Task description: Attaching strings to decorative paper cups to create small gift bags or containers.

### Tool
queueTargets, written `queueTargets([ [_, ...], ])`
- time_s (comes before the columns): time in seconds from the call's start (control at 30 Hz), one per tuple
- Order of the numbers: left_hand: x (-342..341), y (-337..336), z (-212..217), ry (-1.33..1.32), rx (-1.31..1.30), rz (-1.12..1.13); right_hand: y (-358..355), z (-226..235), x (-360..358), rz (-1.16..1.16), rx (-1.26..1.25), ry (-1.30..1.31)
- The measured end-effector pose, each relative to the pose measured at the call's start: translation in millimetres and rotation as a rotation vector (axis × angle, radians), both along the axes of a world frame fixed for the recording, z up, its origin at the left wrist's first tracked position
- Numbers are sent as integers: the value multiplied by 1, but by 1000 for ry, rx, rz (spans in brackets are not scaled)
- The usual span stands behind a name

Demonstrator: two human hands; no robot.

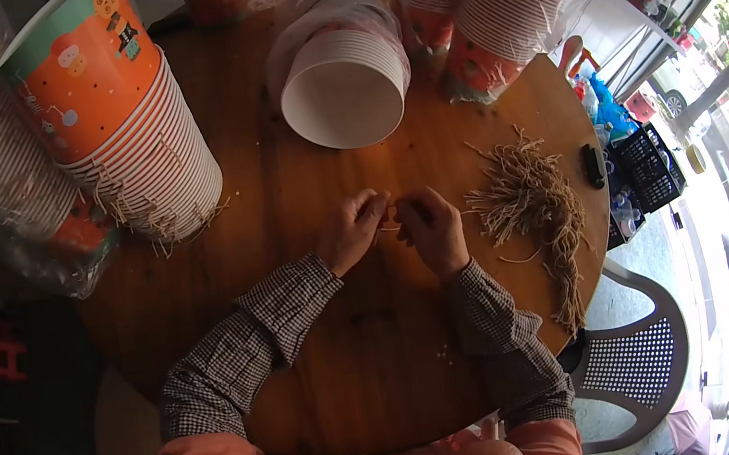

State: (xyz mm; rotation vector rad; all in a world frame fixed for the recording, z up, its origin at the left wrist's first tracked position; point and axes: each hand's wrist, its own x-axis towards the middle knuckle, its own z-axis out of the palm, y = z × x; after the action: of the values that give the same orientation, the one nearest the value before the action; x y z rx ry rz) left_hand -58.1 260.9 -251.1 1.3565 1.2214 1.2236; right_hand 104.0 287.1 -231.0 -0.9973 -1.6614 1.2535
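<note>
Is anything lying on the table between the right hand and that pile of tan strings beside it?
Nothing visible does. Bare wooden table lies between the right hand and the pile of tan strings; the small black object sits beyond the pile.

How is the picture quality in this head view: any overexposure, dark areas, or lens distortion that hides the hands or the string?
Head view: strong fisheye bending, with a black rim around the frame. Daylight outside at right is bright and washed out; the left side falls into deep shadow. The wooden table is evenly lit, so the left hand and right hand read clearly. The thin piece between them is too small to resolve; the tan string bundle is slightly soft.
</note>
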Motion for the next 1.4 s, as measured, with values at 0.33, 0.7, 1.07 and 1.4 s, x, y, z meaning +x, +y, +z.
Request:
queueTargets([
  [0.33, 0, 2, -9, 93, 253, 27, 15, -9, 10, 9, 102, -116],
  [0.7, -30, 22, -19, 499, 478, 155, 39, -22, -8, 8, 128, -155],
  [1.07, -107, 67, -33, 218, 603, 761, 110, -30, -16, -195, 4, 127],
  [1.4, -108, 77, 4, 361, 395, 788, 113, -20, -41, -82, 20, 506],
])
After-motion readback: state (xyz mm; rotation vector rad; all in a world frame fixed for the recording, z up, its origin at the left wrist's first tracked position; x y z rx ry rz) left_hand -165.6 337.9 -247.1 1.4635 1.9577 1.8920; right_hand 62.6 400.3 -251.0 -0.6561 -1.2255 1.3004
